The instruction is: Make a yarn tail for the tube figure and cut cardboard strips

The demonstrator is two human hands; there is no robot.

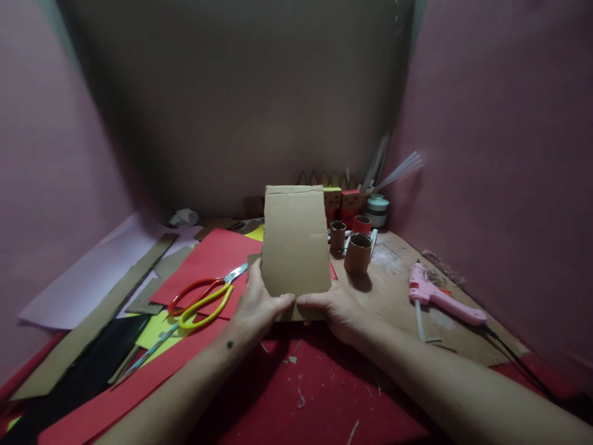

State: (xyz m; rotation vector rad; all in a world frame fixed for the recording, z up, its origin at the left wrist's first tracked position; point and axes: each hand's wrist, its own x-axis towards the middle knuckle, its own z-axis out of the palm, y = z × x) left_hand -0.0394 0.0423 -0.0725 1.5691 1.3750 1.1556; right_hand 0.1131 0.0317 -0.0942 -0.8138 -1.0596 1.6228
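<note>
Between my two hands stands a tan cardboard panel (296,241), roughly rectangular, with a fold line near its top edge. Its lower end meets a cardboard strip (301,314) at the bottom, though how the two join is hard to make out. My left hand (259,300) grips the lower left side, thumb pressed along the front. On the lower right side, my right hand (340,309) does the same, and the two thumb tips nearly meet in the middle. The fingers behind the cardboard are hidden.
Red-and-yellow-handled scissors (204,303) lie on red paper (208,253) at left, beside a long cardboard strip (134,284). Cardboard tubes (358,254) stand right of the panel. A pink glue gun (445,300) with a cord lies far right, before a lidded jar (377,211).
</note>
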